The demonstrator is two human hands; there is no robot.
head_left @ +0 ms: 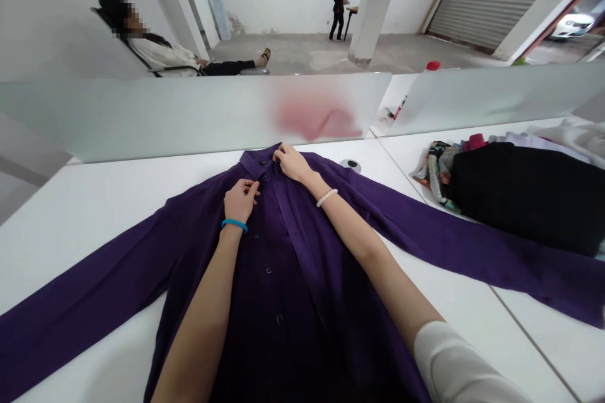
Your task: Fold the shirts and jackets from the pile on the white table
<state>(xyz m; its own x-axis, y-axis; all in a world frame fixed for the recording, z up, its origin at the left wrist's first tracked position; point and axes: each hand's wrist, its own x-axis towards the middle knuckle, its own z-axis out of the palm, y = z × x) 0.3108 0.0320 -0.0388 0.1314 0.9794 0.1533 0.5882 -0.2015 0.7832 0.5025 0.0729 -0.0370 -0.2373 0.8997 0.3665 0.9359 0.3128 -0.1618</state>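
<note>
A dark purple button-up shirt [293,277] lies flat on the white table [85,214], front up, sleeves spread to both sides. My left hand [240,199], with a blue band at the wrist, has its fingers curled and pinches the left front edge just below the collar. My right hand [292,162], with a white bead bracelet, pinches the fabric at the collar by the top button. Several small buttons run down the placket.
A pile of dark and coloured clothes [515,192] lies on the table to the right. A frosted divider [189,116] stands behind the shirt. A round cable grommet [350,165] sits by the collar. Beyond, one person reclines in a chair [155,53] and another stands [339,5].
</note>
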